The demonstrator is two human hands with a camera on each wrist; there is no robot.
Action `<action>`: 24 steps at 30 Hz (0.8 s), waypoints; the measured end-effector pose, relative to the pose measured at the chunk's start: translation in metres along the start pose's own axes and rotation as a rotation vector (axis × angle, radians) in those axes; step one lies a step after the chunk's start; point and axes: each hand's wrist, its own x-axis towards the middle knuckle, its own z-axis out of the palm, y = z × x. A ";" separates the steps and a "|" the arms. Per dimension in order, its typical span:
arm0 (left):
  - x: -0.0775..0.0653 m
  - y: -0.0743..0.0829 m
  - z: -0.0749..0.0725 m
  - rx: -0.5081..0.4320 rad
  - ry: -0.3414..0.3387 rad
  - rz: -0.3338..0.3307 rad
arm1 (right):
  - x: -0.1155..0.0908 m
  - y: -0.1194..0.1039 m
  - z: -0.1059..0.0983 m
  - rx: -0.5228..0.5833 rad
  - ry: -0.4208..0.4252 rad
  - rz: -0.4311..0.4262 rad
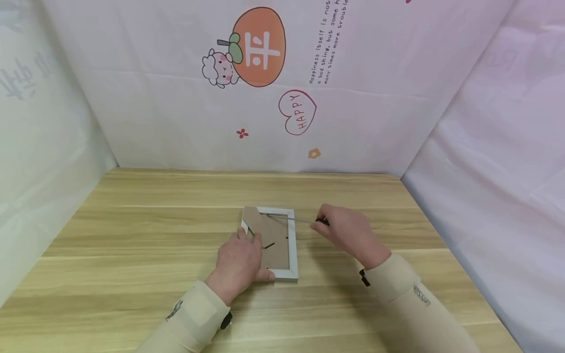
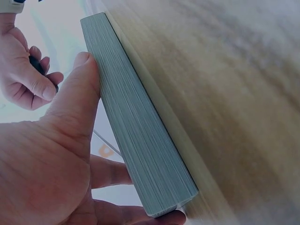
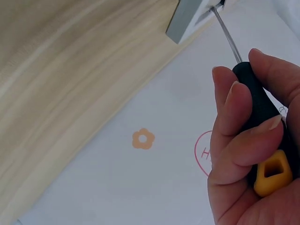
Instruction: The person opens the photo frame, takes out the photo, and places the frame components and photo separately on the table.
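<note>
A picture frame [image 1: 292, 247] with a white border lies back side up on the wooden table. Its brown backing board [image 1: 275, 230] carries small dark metal tabs, and a brown flap [image 1: 252, 215] overlaps the upper left corner. My left hand [image 1: 237, 262] grips the frame at its lower left, fingers at the left side and thumb along the near edge; the left wrist view shows that grey side edge [image 2: 136, 122] close up. In my right hand [image 1: 350, 230] is a screwdriver [image 3: 257, 91] with a dark green and yellow handle. Its thin shaft reaches over the right border, tip near the board's top edge.
The wooden table [image 1: 154, 211] ends at a white printed cloth [image 1: 176, 122] at the back. More white cloth hangs along the left side [image 1: 44, 147] and the right side [image 1: 499, 171].
</note>
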 end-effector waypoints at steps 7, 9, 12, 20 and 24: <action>0.000 -0.002 0.001 0.002 0.003 0.001 | 0.019 0.002 -0.015 -0.022 -0.073 0.003; 0.000 -0.002 0.001 0.009 0.002 0.001 | 0.025 0.003 -0.020 -0.014 -0.100 0.005; 0.002 -0.002 0.001 0.005 -0.002 -0.004 | 0.034 0.004 -0.026 -0.020 -0.142 0.012; 0.002 -0.002 0.002 0.007 -0.004 -0.007 | 0.052 0.007 -0.037 -0.010 -0.250 0.016; 0.003 -0.004 0.003 0.009 0.006 -0.007 | 0.058 0.009 -0.040 0.024 -0.291 0.024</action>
